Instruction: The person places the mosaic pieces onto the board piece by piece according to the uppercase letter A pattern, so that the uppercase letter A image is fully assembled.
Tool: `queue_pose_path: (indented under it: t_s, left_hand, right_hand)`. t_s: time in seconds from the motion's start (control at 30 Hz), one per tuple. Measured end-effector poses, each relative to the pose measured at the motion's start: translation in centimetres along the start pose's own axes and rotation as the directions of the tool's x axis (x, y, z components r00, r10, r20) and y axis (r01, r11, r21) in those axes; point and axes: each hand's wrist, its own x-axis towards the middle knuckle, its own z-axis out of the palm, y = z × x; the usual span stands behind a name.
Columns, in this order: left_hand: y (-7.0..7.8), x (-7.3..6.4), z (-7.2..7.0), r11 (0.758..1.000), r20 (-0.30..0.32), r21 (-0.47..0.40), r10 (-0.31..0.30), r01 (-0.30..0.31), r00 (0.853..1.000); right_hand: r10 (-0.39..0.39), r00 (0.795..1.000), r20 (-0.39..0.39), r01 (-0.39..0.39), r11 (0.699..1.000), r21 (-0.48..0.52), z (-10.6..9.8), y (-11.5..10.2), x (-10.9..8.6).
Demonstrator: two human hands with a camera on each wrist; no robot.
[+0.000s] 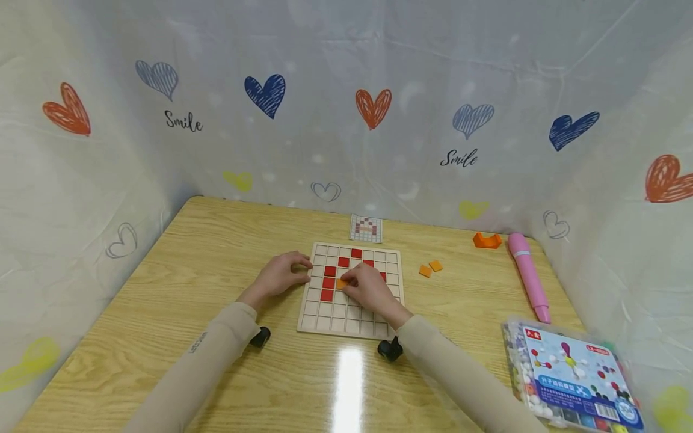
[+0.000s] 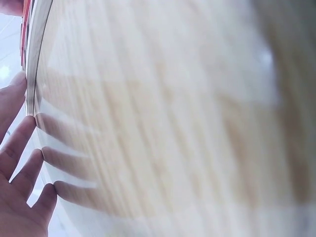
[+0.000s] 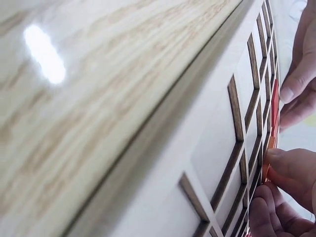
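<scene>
A pale wooden grid board (image 1: pixel 338 325) lies flat on the table. Several red square tiles (image 1: pixel 327 295) sit in its cells, and an orange tile (image 1: pixel 340 284) shows at my right fingertips. My right hand (image 1: pixel 373 291) reaches over the board's middle; in the right wrist view its thumb and fingers pinch a small orange tile (image 3: pixel 266 169). Beside the board, my left hand (image 1: pixel 277 277) touches the left edge with thumb and fingertips. Its fingers (image 2: pixel 23 175) are spread and slightly bent in the left wrist view. Cells beneath my right hand are hidden.
Two loose orange tiles (image 1: pixel 425 271) lie right of the board. A pattern card (image 1: pixel 366 228) is behind it. Farther right are an orange bracket-shaped piece (image 1: pixel 487 240), a pink pen-like stick (image 1: pixel 528 276) and a clear box (image 1: pixel 574 373) of coloured pieces.
</scene>
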Motion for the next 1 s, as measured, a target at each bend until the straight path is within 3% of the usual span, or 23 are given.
queue_pose_path:
  t_s: [0.5,0.73,0.87,1.0]
  left_hand:
    - [0.3,0.2,0.1,1.000,0.004,-0.001,0.005,-0.005,1.000]
    - [0.4,0.1,0.2,1.000,0.004,0.013,0.001,-0.001,1.000]
    - [0.2,0.1,0.2,1.000,0.002,0.019,0.001,-0.001,1.000]
    - [0.1,0.0,0.1,1.000,0.000,0.024,0.000,0.000,1.000]
  right_hand:
    - [0.000,1.000,-0.022,0.000,1.000,-0.014,0.0,0.1,-0.1]
    - [0.033,0.994,-0.107,-0.028,0.999,0.039,-0.9,0.2,-1.6]
    - [0.107,0.983,-0.152,-0.094,0.992,0.087,-2.4,1.4,-2.9]
    - [0.227,0.950,-0.212,-0.198,0.969,0.152,-4.4,3.9,-4.3]
